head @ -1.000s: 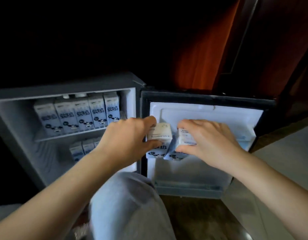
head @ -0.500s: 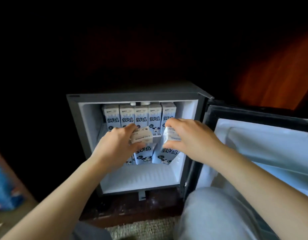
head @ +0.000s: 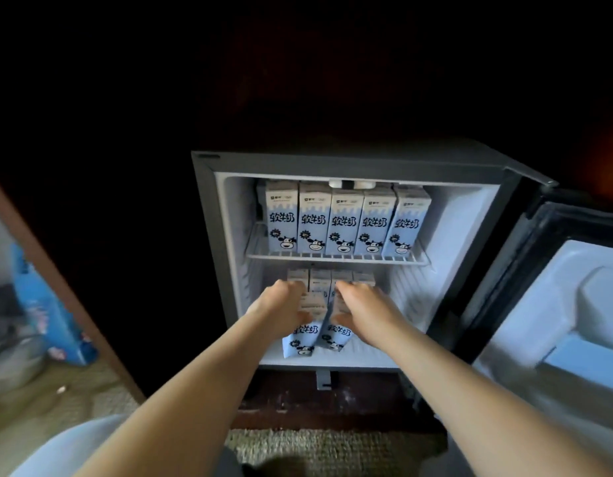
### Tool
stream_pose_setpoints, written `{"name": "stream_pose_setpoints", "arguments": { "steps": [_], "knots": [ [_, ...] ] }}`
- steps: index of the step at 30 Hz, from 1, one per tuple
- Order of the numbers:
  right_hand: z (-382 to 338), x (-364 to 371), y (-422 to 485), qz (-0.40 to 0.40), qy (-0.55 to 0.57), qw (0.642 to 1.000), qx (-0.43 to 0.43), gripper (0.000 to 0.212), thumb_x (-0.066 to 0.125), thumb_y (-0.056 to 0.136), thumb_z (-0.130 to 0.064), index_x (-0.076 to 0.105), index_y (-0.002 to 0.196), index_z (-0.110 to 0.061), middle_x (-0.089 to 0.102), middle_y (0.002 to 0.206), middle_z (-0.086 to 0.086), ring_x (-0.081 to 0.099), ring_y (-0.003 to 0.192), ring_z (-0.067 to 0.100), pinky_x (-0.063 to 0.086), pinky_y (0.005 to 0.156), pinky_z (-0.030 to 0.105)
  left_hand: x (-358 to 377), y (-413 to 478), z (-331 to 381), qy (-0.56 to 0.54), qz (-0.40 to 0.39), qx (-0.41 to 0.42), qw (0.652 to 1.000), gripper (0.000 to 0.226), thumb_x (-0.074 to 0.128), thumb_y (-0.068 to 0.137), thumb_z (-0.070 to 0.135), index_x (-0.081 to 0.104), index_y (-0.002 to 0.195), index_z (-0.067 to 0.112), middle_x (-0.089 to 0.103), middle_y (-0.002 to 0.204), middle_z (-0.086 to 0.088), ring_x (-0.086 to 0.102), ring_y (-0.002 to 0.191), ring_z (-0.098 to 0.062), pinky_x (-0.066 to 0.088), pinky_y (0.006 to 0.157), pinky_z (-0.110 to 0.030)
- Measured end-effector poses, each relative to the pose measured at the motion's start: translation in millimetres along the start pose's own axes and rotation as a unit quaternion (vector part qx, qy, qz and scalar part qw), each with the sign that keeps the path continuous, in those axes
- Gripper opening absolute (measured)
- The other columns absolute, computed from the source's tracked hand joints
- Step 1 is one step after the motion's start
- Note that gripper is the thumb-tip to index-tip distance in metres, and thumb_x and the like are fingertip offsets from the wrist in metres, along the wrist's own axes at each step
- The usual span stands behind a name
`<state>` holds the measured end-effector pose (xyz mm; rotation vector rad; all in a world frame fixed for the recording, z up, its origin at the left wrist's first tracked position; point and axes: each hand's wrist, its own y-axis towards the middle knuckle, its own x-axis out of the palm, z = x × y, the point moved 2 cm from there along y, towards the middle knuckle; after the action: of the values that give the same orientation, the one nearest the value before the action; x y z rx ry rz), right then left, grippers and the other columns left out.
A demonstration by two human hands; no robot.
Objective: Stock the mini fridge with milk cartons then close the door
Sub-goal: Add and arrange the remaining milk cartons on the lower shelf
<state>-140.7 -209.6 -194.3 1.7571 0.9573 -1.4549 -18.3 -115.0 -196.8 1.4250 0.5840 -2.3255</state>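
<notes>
The hands are each clamped on a carton. The left hand (head: 281, 309) curls over the top of a pale blue-and-white cardboard milk carton (head: 299, 339) printed with a cartoon cow. The right hand (head: 363, 306) grips a second matching carton (head: 336, 335). The two cartons touch side by side between the hands.

Their long axes run roughly 12 to 6 o'clock. The tops tilt away under the fingers and the bases point to 6, at the front of the white floor (head: 377, 356) of the grey mini fridge (head: 208, 235). I cannot tell whether the bases rest on it.

The push should go toward 12 o'clock. A back row of cartons (head: 332, 278) stands just beyond the knuckles, beneath the wire shelf (head: 332, 259) carrying five upright cartons (head: 344, 222). Both hands are equally near.

The open door (head: 573, 304) lies at 3 o'clock, nearer the right hand.
</notes>
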Motion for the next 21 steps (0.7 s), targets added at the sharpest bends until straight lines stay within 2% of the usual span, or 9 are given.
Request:
{"name": "stream_pose_setpoints", "arguments": {
  "steps": [3, 7, 14, 21],
  "knots": [
    [0, 23, 12, -0.022, -0.011, 1.000, -0.004, 0.024, 0.066, 0.087, -0.018, 0.050, 0.103, -0.011, 0.062, 0.093, 0.003, 0.064, 0.085, 0.019, 0.054, 0.071, 0.033, 25, 10, -15, -0.030, -0.004, -0.053, 0.998, 0.036, 0.068, 0.084, 0.025, 0.055, 0.115, 0.013, 0.066, 0.109, -0.004, 0.064, 0.096, -0.022, 0.053, 0.083, -0.033],
    [7, 49, 24, -0.050, -0.022, 0.999, 0.000, 0.023, 0.061, 0.087, -0.008, 0.050, 0.107, -0.011, 0.062, 0.097, 0.004, 0.062, 0.084, 0.019, 0.053, 0.069, 0.032, 58, 18, -29, -0.043, 0.034, -0.106, 0.993, 0.033, 0.060, 0.088, 0.013, 0.048, 0.119, 0.017, 0.065, 0.107, -0.006, 0.064, 0.095, -0.025, 0.053, 0.078, -0.034],
    [30, 88, 31, -0.076, 0.038, 0.996, 0.022, 0.041, 0.056, 0.085, 0.002, 0.047, 0.123, -0.009, 0.057, 0.119, 0.007, 0.059, 0.104, 0.021, 0.052, 0.085, 0.034, 86, 36, -38, -0.085, 0.065, -0.125, 0.986, 0.034, 0.049, 0.092, 0.007, 0.044, 0.122, 0.021, 0.065, 0.103, -0.006, 0.064, 0.090, -0.025, 0.052, 0.073, -0.034],
    [31, 113, 43, -0.028, 0.127, 0.992, -0.003, 0.048, 0.059, 0.085, 0.002, 0.047, 0.130, -0.009, 0.048, 0.130, 0.005, 0.045, 0.120, 0.019, 0.042, 0.102, 0.030, 102, 47, -46, -0.117, 0.056, -0.132, 0.983, 0.033, 0.050, 0.092, 0.011, 0.045, 0.123, 0.022, 0.066, 0.103, -0.006, 0.062, 0.088, -0.022, 0.046, 0.067, -0.030]
  ]
}}
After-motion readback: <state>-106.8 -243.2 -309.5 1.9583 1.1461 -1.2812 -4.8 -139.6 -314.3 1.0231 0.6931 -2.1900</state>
